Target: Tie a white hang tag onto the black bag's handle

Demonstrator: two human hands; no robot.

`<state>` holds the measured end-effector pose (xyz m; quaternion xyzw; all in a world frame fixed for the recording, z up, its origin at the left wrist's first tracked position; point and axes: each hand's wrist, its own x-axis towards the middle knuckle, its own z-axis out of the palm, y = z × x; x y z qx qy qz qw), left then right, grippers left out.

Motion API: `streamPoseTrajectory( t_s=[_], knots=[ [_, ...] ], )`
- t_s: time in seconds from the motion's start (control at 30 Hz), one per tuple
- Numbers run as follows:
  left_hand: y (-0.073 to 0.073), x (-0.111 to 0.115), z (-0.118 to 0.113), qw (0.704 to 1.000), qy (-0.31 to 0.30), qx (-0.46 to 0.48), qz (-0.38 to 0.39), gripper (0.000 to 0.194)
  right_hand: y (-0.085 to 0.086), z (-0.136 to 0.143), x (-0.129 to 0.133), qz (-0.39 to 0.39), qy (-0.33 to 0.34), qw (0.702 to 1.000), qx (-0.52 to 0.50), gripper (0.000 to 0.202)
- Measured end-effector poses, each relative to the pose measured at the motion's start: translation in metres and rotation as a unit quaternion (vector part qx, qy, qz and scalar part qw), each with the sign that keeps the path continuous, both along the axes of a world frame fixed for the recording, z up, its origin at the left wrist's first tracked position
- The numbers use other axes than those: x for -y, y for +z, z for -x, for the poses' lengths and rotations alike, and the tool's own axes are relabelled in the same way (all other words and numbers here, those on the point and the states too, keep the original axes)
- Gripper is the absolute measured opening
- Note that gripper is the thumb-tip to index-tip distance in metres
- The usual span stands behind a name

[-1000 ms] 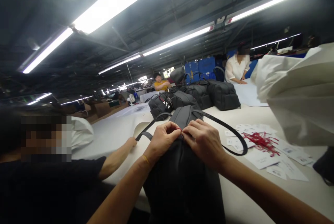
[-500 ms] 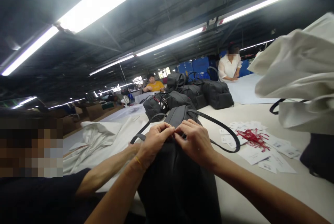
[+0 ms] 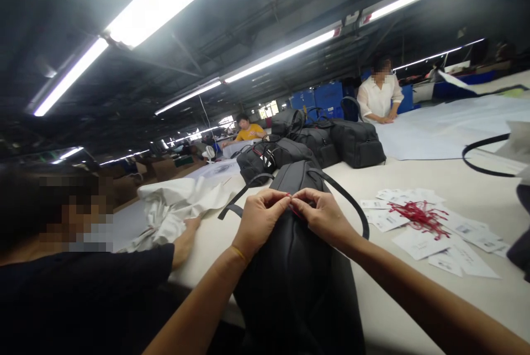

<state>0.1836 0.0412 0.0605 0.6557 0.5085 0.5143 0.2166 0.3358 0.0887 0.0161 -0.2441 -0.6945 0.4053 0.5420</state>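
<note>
A dark grey bag (image 3: 298, 283) stands in front of me with its top toward me and black straps (image 3: 345, 197) looping out at its sides. Above its top seam, my left hand (image 3: 264, 216) pinches a thin red string (image 3: 295, 211) between thumb and forefinger. My right hand (image 3: 322, 216) is closed in a pinch on the same string, its fingertips almost touching the left ones. Most of the string is hidden by my fingers, and whether a tag hangs from it I cannot tell.
White tags (image 3: 467, 253) with a heap of red strings (image 3: 420, 217) lie on the table to the right. Several more dark bags (image 3: 356, 142) stand behind. At left, a person in a dark top (image 3: 103, 283) reaches toward crumpled pale fabric (image 3: 165, 206). Two other people work farther back.
My hands have drawn level over the bag, and red string now shows at the fingertips. The pale bundle at right has mostly left view. The left neighbour's arm has pulled back from the bag.
</note>
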Motion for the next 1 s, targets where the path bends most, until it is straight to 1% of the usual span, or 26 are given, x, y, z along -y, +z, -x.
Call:
streamPoseTrajectory(
  t_s=[0.1, 0.23, 0.3, 0.37, 0.43, 0.5, 0.63, 0.7, 0.77, 0.87, 1.0],
  knots=[
    [0.000, 0.002, 0.003, 0.998, 0.022, -0.054, -0.027, 0.016, -0.005, 0.004, -0.004, 0.050, 0.001, 0.998, -0.035, 0.028],
    [0.000, 0.005, 0.000, 0.987, 0.066, -0.134, -0.061, 0.010, -0.011, 0.009, -0.008, 0.111, 0.031, 0.990, -0.081, 0.034],
    [0.000, 0.006, -0.002, 0.982, 0.088, -0.155, -0.063, 0.009, -0.011, 0.008, -0.008, 0.125, 0.048, 0.987, -0.088, 0.036],
    [0.000, 0.005, -0.004, 0.983, 0.093, -0.150, -0.044, 0.009, -0.008, 0.005, -0.008, 0.129, 0.059, 0.986, -0.088, 0.036],
    [0.000, 0.004, -0.003, 0.991, 0.070, -0.114, -0.005, 0.013, -0.003, 0.001, -0.007, 0.120, 0.058, 0.987, -0.090, 0.034],
    [0.000, 0.003, -0.001, 0.997, 0.031, -0.061, 0.028, 0.017, 0.004, -0.003, -0.006, 0.095, 0.058, 0.991, -0.077, 0.029],
    [0.001, 0.003, 0.002, 0.998, -0.018, 0.013, 0.060, 0.018, 0.013, -0.010, -0.005, 0.021, 0.112, 0.993, -0.016, 0.027],
    [0.001, 0.003, 0.003, 0.996, -0.035, 0.036, 0.075, 0.021, 0.014, -0.012, -0.005, -0.005, 0.119, 0.993, -0.006, 0.026],
    [0.001, 0.004, 0.002, 0.994, -0.045, 0.048, 0.091, 0.023, 0.012, -0.013, -0.005, -0.010, 0.101, 0.995, -0.005, 0.025],
    [0.002, 0.004, 0.001, 0.992, -0.050, 0.048, 0.104, 0.025, 0.010, -0.013, -0.004, -0.018, 0.056, 0.998, 0.000, 0.021],
    [0.003, 0.005, 0.002, 0.993, -0.050, 0.045, 0.099, 0.024, 0.009, -0.012, -0.003, -0.084, -0.005, 0.996, 0.034, 0.015]
  ],
)
